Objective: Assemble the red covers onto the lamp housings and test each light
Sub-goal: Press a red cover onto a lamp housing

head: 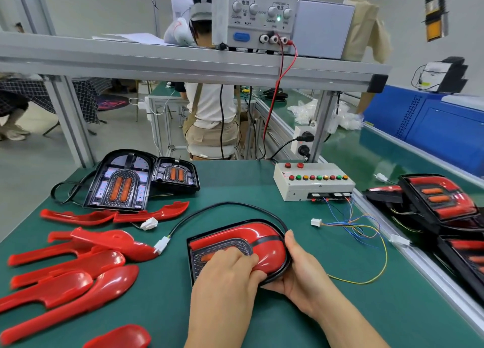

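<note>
Green mat on the bench (230, 188). One lamp housing (195, 264) lies flat at the centre near the front edge, with a red cover (264, 240) seated over its rounded right end.

Left hand (227, 271): on top of the lamp, fingers bent, tips dug in where the cover's inner edge meets the grey patterned lens, gripping the cover there.

Right hand (298, 271): cups the housing's right end, thumb lying along the black rim, fingers curled beneath, holding the housing.

A black cable (225, 205) arcs from the housing's far side round to the left and ends in a white plug (162, 244), which lies just beside a loose cover.

Loose red covers (65, 277) spread over the left of the mat, some overlapping.

Two bare housings (120, 182), orange strips showing, stand propped at back left, side by side.

White test box (311, 182), a row of coloured buttons on top, sits at back right; thin coloured wires (353, 224) trail from its front across the mat.

Power supply (256, 15) on the shelf above, red lead hanging down.

Covered lamps (440, 198) are stacked on the belt at right.
</note>
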